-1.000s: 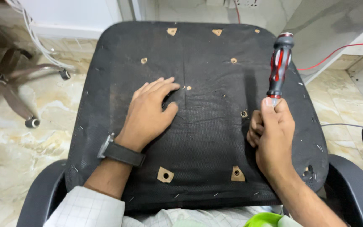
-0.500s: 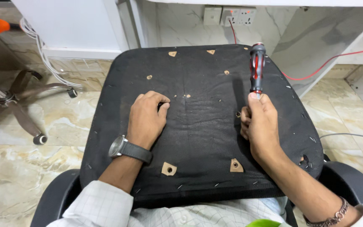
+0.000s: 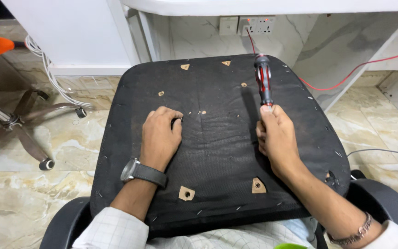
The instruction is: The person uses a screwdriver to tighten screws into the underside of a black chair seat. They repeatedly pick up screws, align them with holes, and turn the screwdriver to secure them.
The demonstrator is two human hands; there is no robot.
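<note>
A screwdriver [image 3: 263, 79] with a red and black handle stands upright over the right half of a black seat pad [image 3: 217, 152], which lies underside up across the person's lap. The right hand [image 3: 278, 138] has its fingers wrapped tightly round the lower part of the tool; the shaft and tip are hidden inside the fist, so where the tip meets the pad cannot be made out. The left hand [image 3: 160, 137] rests on the pad left of centre, fingers curled, its fingertips pinching a small dark part [image 3: 177, 122] too small to identify. A watch [image 3: 141, 171] sits on the left wrist, a bracelet [image 3: 353, 233] on the right. The pad's fabric has small cut-outs exposing wood, two of them with bolt holes near the front edge [image 3: 186, 193]. Behind, a wall socket [image 3: 256, 25] feeds a red cable [image 3: 346, 76]. At left, a chair base [image 3: 19, 127] on castors is partly cut off.
</note>
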